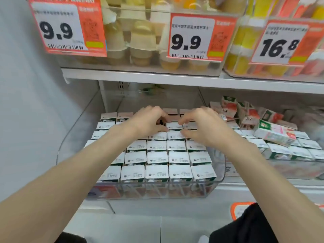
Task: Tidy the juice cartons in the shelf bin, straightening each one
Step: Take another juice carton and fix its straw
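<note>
Left hand [149, 122] and right hand [201, 128] each hold a pinching grip on juice cartons [174, 126] toward the back of the shelf bin [220, 174], where a sharp tug could skew the packed neighbours.

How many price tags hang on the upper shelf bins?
3: left 9.9 tag, middle 9.9 tag, right 16.8 tag. Others may sit out of frame.
</note>
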Motion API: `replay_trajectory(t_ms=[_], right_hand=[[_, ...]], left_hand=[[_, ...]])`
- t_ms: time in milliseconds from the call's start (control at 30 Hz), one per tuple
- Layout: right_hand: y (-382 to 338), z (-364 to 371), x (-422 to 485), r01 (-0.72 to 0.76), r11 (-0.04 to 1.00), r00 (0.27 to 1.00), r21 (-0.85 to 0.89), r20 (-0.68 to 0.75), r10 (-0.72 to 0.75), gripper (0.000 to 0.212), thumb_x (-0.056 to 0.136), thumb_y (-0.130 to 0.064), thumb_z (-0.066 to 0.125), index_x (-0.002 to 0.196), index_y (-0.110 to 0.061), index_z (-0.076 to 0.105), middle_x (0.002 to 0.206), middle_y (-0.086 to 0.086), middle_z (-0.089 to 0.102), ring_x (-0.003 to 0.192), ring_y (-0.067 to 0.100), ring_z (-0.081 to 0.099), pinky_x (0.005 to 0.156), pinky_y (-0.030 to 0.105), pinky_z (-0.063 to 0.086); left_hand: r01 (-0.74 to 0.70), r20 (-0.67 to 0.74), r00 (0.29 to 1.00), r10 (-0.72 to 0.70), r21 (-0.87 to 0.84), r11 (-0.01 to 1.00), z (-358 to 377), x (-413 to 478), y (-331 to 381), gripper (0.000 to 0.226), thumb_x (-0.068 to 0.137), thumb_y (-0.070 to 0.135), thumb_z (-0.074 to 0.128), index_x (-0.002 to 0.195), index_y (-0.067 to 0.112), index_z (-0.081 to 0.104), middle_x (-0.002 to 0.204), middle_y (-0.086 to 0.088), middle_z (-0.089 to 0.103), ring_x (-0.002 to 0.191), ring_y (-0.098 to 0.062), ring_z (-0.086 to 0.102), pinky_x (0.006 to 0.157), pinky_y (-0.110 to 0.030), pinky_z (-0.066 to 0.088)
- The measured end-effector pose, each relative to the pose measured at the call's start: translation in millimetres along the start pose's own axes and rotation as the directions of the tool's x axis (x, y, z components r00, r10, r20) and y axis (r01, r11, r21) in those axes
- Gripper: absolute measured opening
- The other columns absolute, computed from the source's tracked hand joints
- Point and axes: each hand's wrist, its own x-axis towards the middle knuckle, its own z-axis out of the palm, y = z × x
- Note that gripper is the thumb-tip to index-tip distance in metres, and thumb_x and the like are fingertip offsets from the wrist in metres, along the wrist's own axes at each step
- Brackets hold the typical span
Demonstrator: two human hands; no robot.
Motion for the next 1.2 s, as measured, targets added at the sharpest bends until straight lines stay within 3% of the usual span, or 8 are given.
replay_trajectory(t_ms=[133, 233, 500, 667, 767, 900, 1033, 1200], right_hand=[[6, 1, -3, 0.014, 0.999, 1.0, 0.035, 0.011, -0.014, 0.023, 0.095, -0.036, 0.074, 0.118, -0.035, 0.077, 0.122, -0.009, 0.074, 0.124, 0.019, 0.056, 0.104, 0.041, 0.047], [6, 3, -3, 0.008, 0.999, 1.0, 0.032, 0.003, -0.008, 0.023, 0.095, -0.039, 0.074, 0.118, -0.039, 0.076, 0.121, -0.01, 0.073, 0.123, 0.02, 0.057, 0.103, 0.043, 0.048], [0, -2, -4, 0.005, 0.998, 0.999, 0.056, -0.037, -0.003, 0.056, 0.098, -0.044, 0.071, 0.149, -0.027, 0.055, 0.136, 0.003, 0.066, 0.13, 0.025, 0.058, 0.105, 0.04, 0.049], [-5, -7, -2, 0.044, 0.978, 0.993, 0.206, -0.112, -0.021, 0.046, 0.094, -0.042, 0.077, 0.136, -0.029, 0.065, 0.127, -0.005, 0.073, 0.121, 0.017, 0.065, 0.1, 0.04, 0.053], [-15, -9, -3, 0.109, 0.938, 0.985, 0.329, -0.165, -0.056, 0.039, 0.093, -0.038, 0.079, 0.13, -0.03, 0.069, 0.119, -0.015, 0.074, 0.112, 0.003, 0.066, 0.098, 0.033, 0.054], [-35, -10, -12, 0.152, 0.81, 0.982, 0.567, -0.182, -0.057, 0.033, 0.093, -0.038, 0.078, 0.124, -0.027, 0.072, 0.108, -0.018, 0.075, 0.105, -0.001, 0.069, 0.095, 0.026, 0.056], [-53, -10, -19, 0.096, 0.601, 0.992, 0.793, -0.123, 0.005, 0.034, 0.093, -0.035, 0.077, 0.126, -0.025, 0.073, 0.109, -0.009, 0.078, 0.104, 0.006, 0.073, 0.095, 0.028, 0.059], [-55, -12, -25, 0.002, 0.419, 0.996, 0.908, -0.041, 0.084, 0.047, 0.083, -0.038, 0.081, 0.127, -0.026, 0.071, 0.108, -0.005, 0.081, 0.101, 0.01, 0.077, 0.094, 0.027, 0.061]], left_hand=[[-0.034, 0.015, 0.999, 0.034, -0.027, 0.999, 1, 6, -2, 0.043, 0.093, 0.035, 0.08, 0.134, 0.023, 0.07, 0.112, 0.008, 0.07, 0.082, -0.003, 0.055, 0.075, -0.019, 0.042], [-0.036, 0.057, 0.998, 0.038, -0.034, 0.999, 0, 10, -3, 0.041, 0.095, 0.035, 0.078, 0.132, 0.02, 0.069, 0.108, 0.009, 0.066, 0.079, 0.001, 0.053, 0.067, -0.013, 0.037], [-0.095, 0.067, 0.993, 0.099, -0.058, 0.994, -27, -7, 5, 0.04, 0.107, 0.041, 0.057, 0.137, 0.015, 0.054, 0.125, 0.006, 0.058, 0.115, -0.013, 0.059, 0.104, -0.034, 0.05], [-0.112, -0.063, 0.993, 0.099, -0.235, 0.966, -33, -42, 9, 0.033, 0.106, 0.033, 0.059, 0.136, 0.021, 0.05, 0.131, 0.009, 0.059, 0.107, 0.014, 0.058, 0.091, -0.013, 0.048], [-0.145, -0.2, 0.977, 0.076, -0.357, 0.923, -37, -66, 9, 0.043, 0.099, 0.038, 0.064, 0.137, 0.023, 0.05, 0.133, 0.014, 0.06, 0.121, 0.01, 0.057, 0.103, -0.02, 0.05], [-0.075, -0.192, 0.981, -0.018, -0.465, 0.882, -42, -102, 7, 0.072, 0.086, 0.05, 0.071, 0.15, 0.028, 0.045, 0.137, 0.019, 0.062, 0.129, 0.004, 0.058, 0.111, -0.021, 0.047], [0.015, -0.12, 0.983, -0.14, -0.706, 0.708, -42, -120, 10, 0.039, 0.097, 0.028, 0.071, 0.135, 0.024, 0.064, 0.126, 0.011, 0.075, 0.112, -0.008, 0.074, 0.105, -0.036, 0.055], [0.046, -0.086, 0.97, -0.226, -0.85, 0.524, -35, -128, 14, 0.036, 0.097, 0.031, 0.066, 0.132, 0.021, 0.07, 0.121, 0.003, 0.079, 0.112, -0.02, 0.076, 0.103, -0.037, 0.057]])
